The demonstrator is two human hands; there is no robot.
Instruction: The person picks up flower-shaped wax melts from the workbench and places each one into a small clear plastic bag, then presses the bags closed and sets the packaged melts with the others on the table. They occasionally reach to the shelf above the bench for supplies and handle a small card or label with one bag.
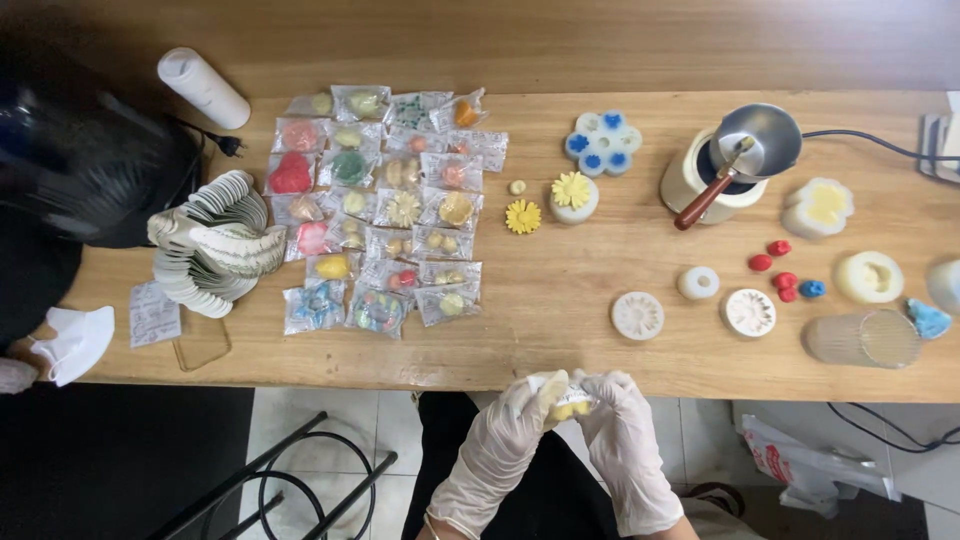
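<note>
Both my hands wear thin white gloves and meet just below the table's front edge. My left hand (510,425) and my right hand (620,425) together grip a small white silicone mould (562,396) with a yellow piece showing in it. The fingers of both hands pinch its sides. On the wooden table (560,350) above my hands lie two round white flower-patterned moulds (638,315), the second (749,312) to the right.
Several small clear bags of coloured shapes (385,210) cover the table's left half, beside a fanned stack of white cards (215,245). A melting pot with a wooden-handled ladle (735,160), yellow flowers (522,216), red and blue bits (785,280) and a clear cup (862,338) lie right.
</note>
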